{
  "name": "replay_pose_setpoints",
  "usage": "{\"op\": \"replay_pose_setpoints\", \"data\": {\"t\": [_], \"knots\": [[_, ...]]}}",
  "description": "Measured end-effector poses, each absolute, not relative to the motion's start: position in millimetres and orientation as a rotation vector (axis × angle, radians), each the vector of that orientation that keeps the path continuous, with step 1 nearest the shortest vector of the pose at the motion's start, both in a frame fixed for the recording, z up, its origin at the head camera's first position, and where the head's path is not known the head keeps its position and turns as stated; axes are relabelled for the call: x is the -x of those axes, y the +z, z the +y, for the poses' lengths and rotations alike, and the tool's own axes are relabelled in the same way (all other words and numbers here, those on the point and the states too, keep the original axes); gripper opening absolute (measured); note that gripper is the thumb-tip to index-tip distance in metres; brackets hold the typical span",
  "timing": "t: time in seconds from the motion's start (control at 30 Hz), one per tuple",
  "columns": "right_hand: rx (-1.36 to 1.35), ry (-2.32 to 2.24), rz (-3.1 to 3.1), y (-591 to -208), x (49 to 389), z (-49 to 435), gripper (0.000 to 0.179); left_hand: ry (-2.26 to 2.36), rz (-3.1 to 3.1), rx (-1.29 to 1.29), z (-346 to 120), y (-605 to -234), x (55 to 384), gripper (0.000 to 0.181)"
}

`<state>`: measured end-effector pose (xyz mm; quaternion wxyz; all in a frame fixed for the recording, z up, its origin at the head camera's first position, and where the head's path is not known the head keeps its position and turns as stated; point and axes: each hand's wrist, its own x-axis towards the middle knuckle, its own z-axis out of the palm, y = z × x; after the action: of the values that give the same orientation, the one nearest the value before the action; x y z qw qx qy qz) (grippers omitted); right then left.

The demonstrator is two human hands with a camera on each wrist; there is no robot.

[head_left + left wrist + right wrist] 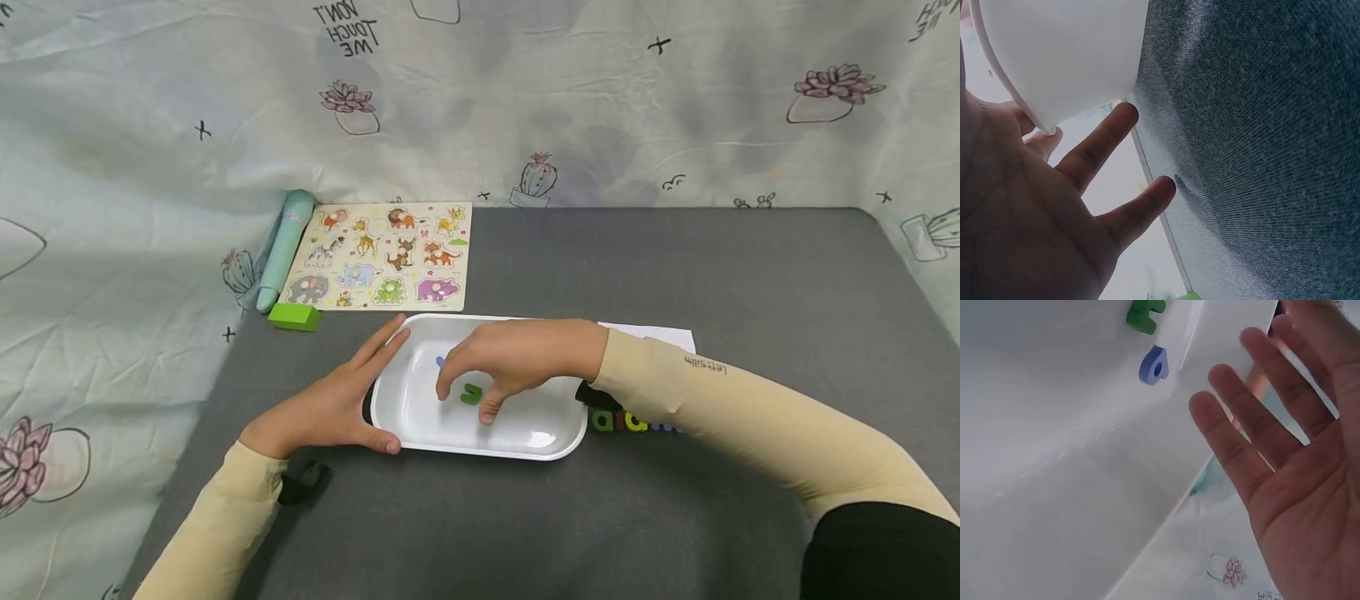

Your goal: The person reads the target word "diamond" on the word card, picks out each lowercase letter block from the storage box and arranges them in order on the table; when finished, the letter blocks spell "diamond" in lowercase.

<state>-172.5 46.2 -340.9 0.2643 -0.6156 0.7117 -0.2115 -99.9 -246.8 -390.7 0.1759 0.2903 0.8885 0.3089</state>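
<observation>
A white tray [525,433] lies on the grey table. My left hand [330,408] rests against the tray's left end with fingers stretched out, thumb at the near corner and fingertips near the far one. In the left wrist view, two straight fingers [1100,147] extend past the tray wall [1066,56]. Over the tray is my right hand [510,362], its thumb and fingers apart with nothing between them. Below it inside the tray lie a green letter [471,394] and a small blue letter [1155,365], the blue one mostly hidden by the hand in the head view.
Right of the tray, colourful letters [603,421] sit in a row, partly covered by the right sleeve, with white paper [660,335] behind. An animal puzzle board [378,258], a teal cylindrical case [287,250] and a green block [294,317] stand at the back left.
</observation>
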Motion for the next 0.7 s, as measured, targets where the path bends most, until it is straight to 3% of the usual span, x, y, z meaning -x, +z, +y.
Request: {"op": "replay_pose_setpoints", "data": {"t": [0.7], "knots": [[1.733,-0.189,1.931,-367.4,178.3,14.1,0.050,0.881,2.522,-0.807,-245.6,-390.6,100.1,0.135]]}}
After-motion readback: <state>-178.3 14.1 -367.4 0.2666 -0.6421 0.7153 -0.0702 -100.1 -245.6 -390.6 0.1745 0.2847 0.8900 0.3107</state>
